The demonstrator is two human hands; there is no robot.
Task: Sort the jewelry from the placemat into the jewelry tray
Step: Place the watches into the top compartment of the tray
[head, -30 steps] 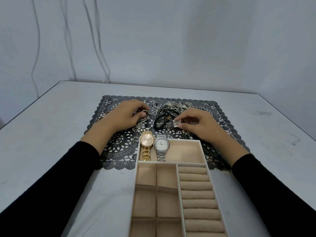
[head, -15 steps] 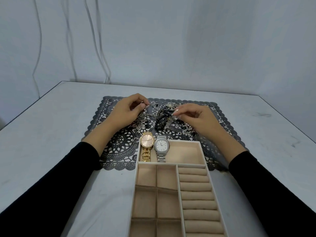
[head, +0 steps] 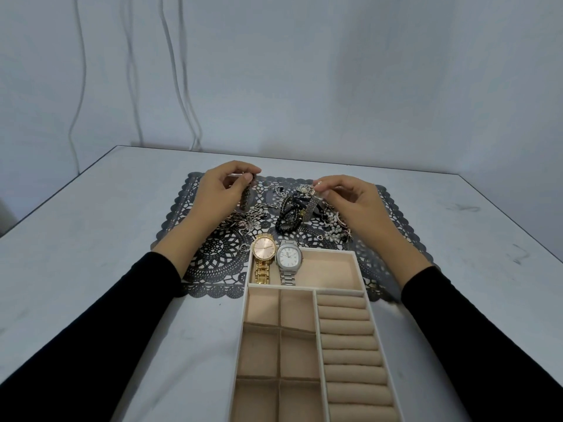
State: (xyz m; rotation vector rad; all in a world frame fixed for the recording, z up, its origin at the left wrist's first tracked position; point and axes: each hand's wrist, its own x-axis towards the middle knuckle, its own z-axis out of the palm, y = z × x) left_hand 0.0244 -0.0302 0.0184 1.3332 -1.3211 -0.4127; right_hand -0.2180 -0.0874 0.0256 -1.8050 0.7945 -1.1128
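Our left hand (head: 217, 194) pinches a dark bracelet (head: 245, 198) and our right hand (head: 353, 205) a silver mesh bracelet (head: 311, 209) by one end, likely to free them from the tangle (head: 288, 216) on the placemat (head: 219, 266).

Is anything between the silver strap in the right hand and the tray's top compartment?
Nothing visible blocks it. The right hand pinches the silver strap; the top compartment is bare right of the silver watch.
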